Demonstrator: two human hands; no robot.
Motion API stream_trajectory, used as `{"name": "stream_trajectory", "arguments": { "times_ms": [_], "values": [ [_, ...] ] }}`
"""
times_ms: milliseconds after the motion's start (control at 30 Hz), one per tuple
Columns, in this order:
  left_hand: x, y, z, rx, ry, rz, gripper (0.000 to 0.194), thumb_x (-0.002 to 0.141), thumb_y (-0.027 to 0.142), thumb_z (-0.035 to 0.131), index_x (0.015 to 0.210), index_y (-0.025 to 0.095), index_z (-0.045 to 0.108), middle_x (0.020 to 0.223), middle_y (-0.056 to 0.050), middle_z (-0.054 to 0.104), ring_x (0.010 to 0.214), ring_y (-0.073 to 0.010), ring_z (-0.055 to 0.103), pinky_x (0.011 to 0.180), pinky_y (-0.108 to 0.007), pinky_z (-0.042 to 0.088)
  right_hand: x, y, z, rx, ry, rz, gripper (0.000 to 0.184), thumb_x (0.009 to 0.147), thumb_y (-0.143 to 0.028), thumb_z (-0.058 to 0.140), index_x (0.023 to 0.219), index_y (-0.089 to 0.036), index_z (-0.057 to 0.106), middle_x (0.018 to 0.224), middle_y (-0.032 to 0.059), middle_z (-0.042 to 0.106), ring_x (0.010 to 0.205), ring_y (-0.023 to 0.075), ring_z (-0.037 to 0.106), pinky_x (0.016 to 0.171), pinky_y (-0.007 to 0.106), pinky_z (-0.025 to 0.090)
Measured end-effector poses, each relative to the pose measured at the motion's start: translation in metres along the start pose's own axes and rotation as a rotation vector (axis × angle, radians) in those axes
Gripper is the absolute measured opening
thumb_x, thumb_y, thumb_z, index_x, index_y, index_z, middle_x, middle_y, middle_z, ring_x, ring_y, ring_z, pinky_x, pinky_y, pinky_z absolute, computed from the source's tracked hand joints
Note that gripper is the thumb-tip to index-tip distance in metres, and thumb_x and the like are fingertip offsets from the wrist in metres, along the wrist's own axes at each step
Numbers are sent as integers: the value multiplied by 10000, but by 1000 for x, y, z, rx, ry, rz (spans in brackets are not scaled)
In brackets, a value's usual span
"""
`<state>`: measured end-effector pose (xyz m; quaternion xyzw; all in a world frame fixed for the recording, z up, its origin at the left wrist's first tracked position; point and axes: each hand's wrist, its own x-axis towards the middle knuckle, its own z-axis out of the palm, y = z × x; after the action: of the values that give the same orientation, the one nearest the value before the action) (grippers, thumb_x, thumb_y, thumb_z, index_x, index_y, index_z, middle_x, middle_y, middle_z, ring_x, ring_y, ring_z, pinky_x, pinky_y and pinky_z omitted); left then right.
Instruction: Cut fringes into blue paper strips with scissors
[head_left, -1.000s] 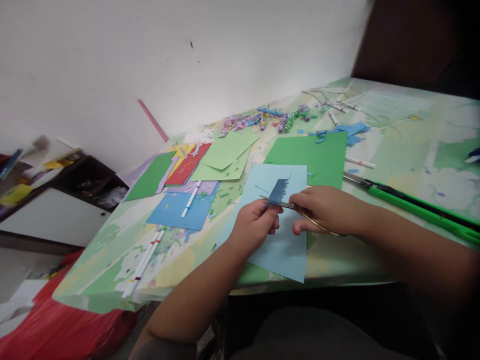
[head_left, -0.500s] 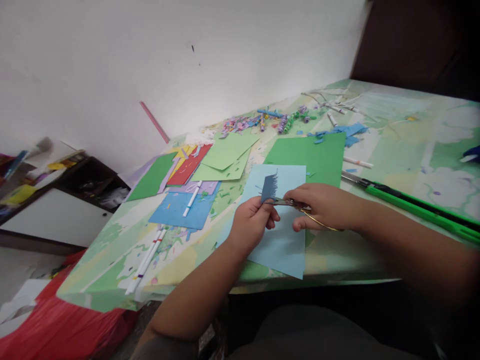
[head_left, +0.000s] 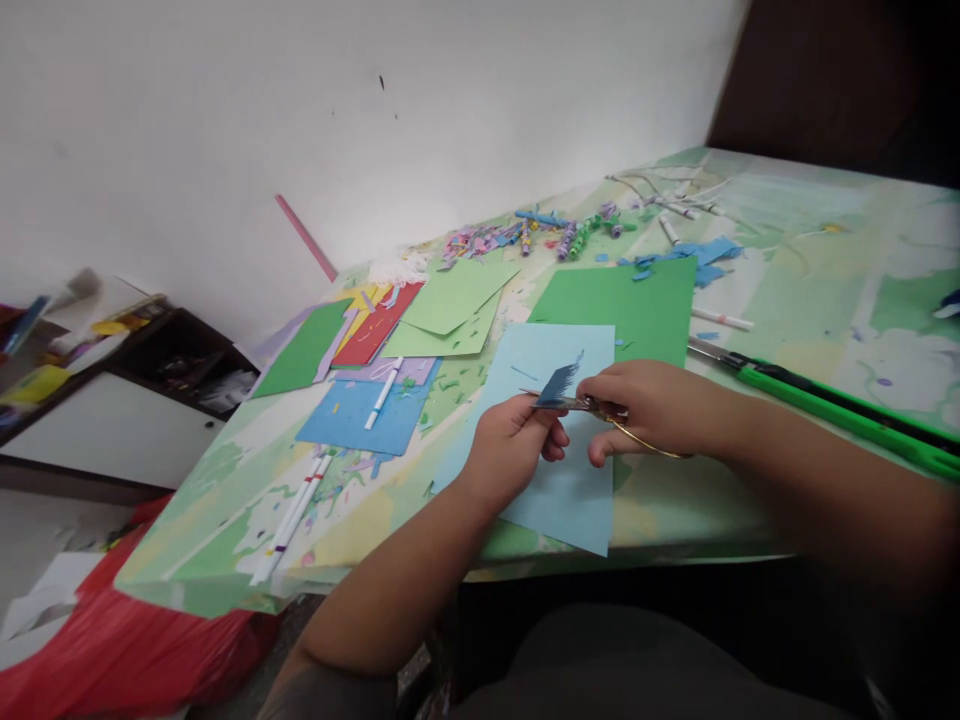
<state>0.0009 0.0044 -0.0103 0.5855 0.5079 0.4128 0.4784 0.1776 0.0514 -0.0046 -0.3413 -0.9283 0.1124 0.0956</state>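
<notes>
My left hand point(head_left: 514, 445) pinches the lower end of a small dark blue paper strip point(head_left: 559, 386), its right edge cut into a fringe. In my right hand point(head_left: 645, 408) is a pair of scissors point(head_left: 581, 404) with a gold-coloured handle. The blades point left and lie across the strip beside my left fingertips. Under both hands lies a light blue sheet point(head_left: 566, 495), with a thin blue sliver on it. Part of a green sheet point(head_left: 615, 295) shows behind that sheet.
A large green box cutter point(head_left: 847, 405) lies right of my right hand. Light green sheets point(head_left: 457, 300), a red sheet point(head_left: 379, 325) and a blue sheet point(head_left: 360, 415) are at left, with markers point(head_left: 296, 515). Paper scraps point(head_left: 480, 243) and rolled paper coils point(head_left: 566, 240) lie along the back.
The blue strip has tilted to the right, and the scissor blades now reach further across it. Both hands have shifted slightly to the right.
</notes>
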Motion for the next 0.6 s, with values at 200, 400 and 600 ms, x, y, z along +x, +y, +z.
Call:
{"name": "stream_trajectory", "arguments": {
  "times_ms": [200, 400, 600],
  "values": [
    [1, -1, 0, -49, -5, -14, 172, 770, 294, 483, 715, 142, 543, 545, 21, 565, 445, -72, 522, 479, -205, 434, 0, 1, 0, -44, 36, -8, 525, 655, -688, 445, 690, -169, 517, 595, 14, 489, 540, 133, 419, 484, 220, 226],
    [1, 1, -2, 74, 18, -21, 206, 742, 331, 516, 706, 139, 584, 601, 4, 597, 448, -62, 500, 485, -204, 420, 0, 1, -4, -24, 11, 16, 507, 663, -675, 454, 698, -173, 514, 604, 15, 495, 546, 132, 416, 487, 219, 236],
    [0, 2, -3, 5, 17, -9, 161, 733, 278, 517, 691, 141, 591, 577, 19, 570, 429, -52, 475, 473, -200, 403, 0, 0, -6, 15, -28, 35, 454, 672, -634, 488, 691, -180, 496, 624, 16, 504, 545, 130, 409, 488, 220, 235]
  ]
}}
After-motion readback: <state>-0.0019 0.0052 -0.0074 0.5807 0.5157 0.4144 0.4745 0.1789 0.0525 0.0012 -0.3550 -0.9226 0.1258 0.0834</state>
